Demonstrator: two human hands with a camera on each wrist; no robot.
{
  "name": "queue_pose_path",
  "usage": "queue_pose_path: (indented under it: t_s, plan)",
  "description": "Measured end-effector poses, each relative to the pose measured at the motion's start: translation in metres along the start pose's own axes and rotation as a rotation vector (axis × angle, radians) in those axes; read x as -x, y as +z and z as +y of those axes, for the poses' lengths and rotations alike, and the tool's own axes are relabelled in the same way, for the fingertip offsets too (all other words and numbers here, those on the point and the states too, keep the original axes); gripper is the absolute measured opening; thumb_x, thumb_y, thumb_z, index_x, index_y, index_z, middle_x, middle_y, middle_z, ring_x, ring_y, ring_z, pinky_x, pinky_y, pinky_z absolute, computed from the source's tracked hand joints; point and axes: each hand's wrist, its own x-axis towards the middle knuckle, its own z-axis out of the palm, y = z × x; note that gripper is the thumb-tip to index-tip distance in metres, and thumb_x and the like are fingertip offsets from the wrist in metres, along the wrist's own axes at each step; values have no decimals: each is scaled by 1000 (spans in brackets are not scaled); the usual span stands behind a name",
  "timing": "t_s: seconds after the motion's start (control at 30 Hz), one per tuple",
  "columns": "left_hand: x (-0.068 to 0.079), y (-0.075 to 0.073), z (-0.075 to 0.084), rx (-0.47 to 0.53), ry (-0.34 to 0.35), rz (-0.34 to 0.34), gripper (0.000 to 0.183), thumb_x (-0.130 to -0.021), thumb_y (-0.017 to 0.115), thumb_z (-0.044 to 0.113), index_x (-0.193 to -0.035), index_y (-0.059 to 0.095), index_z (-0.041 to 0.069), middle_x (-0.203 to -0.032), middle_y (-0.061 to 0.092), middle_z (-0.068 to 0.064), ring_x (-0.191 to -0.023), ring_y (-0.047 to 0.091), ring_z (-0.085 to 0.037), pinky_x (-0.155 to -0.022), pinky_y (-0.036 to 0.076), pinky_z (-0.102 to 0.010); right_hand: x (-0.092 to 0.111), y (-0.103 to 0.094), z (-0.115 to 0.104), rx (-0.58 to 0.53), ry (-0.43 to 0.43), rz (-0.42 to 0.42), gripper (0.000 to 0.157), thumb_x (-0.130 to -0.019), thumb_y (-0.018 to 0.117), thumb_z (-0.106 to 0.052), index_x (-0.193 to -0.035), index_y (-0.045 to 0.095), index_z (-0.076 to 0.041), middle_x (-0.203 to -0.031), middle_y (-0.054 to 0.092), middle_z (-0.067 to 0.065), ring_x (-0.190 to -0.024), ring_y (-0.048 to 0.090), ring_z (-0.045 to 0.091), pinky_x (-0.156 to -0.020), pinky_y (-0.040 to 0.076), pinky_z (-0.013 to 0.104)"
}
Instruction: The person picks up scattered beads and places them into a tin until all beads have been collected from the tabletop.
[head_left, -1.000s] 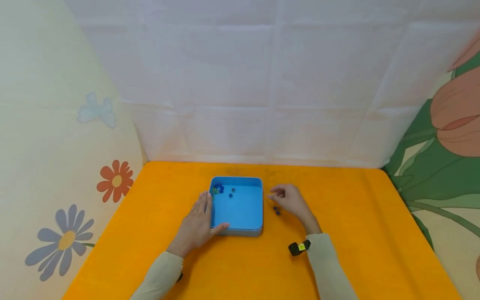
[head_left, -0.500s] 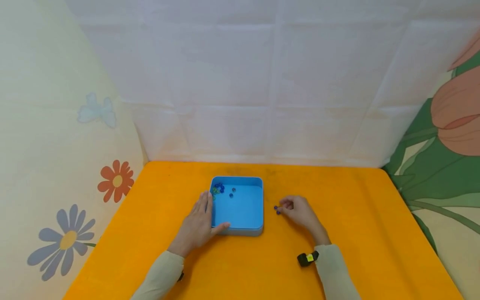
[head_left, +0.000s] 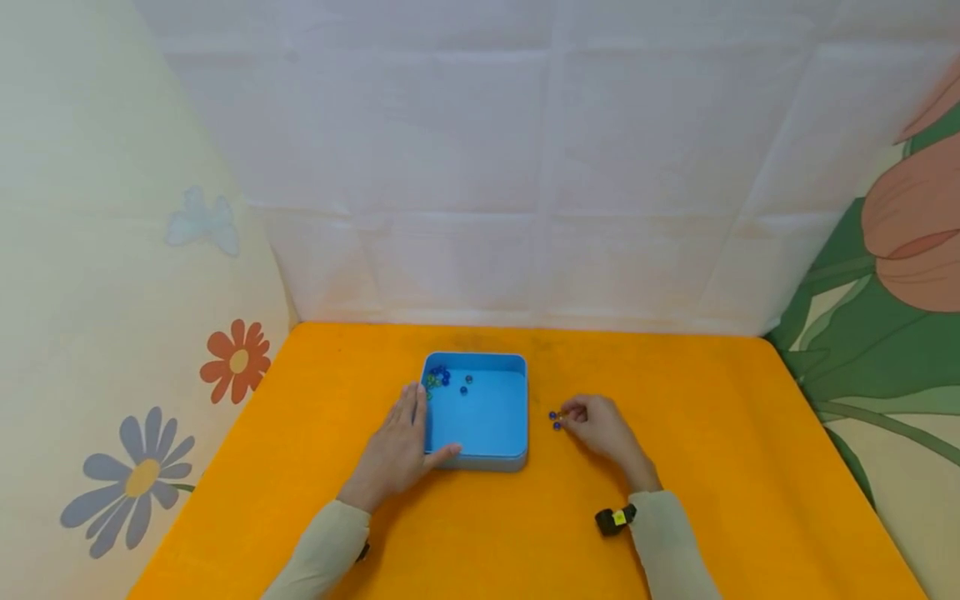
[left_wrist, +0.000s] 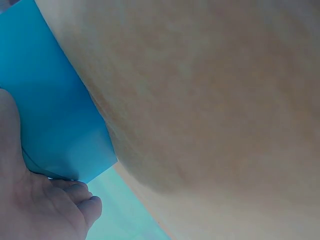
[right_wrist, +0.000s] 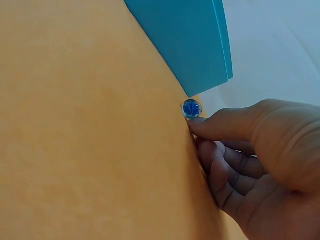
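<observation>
My left hand (head_left: 393, 454) lies along the left side of a square blue box (head_left: 517, 461), fingers straight on its wall and thumb over the front rim. In the left wrist view the palm side of that hand (left_wrist: 45, 207) is against the blue wall. To the right of the box my right hand (head_left: 600, 425) is low over the table, thumb and fingers bent at a small amber marble (head_left: 560, 415). Whether they pinch it I cannot tell. Two blue marbles lie beside it; one blue marble (right_wrist: 192, 108) shows right at the thumb tip in the right wrist view.
Inside the box, several blue and yellow-green marbles (head_left: 438, 377) cluster at the back left corner. Two darker marbles (head_left: 464, 390) lie farther right in it. An orange cloth (head_left: 480, 542) covers the table, with a white sheet (head_left: 480, 167) behind.
My right hand has come down and back, from beside the box's right wall to the loose marbles, then stayed nearly still there. The left hand and the box stay put.
</observation>
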Motion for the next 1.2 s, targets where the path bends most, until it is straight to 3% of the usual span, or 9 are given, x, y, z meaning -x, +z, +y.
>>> queue_pose_path:
  t_s: [0.77, 1.2]
  plan:
    - [-2, 4, -1, -19, 5, 12, 120, -93, 47, 83, -165, 13, -6, -175, 14, -27, -164, 17, -44, -130, 28, -57, -1, 4, 1, 30, 41, 16, 10, -98, 73, -11, -104, 78, -4, -92, 74, 5, -77, 59, 15, -71, 53, 28]
    - [-1, 0, 1, -21, 10, 9, 119, -94, 50, 80, -165, 12, -7, -175, 11, -27, -164, 15, -44, -131, 25, -56, 1, 3, 0, 5, 6, 42, 11, -100, 71, -15, -103, 77, -6, -88, 71, 4, -74, 56, 15, -66, 48, 27]
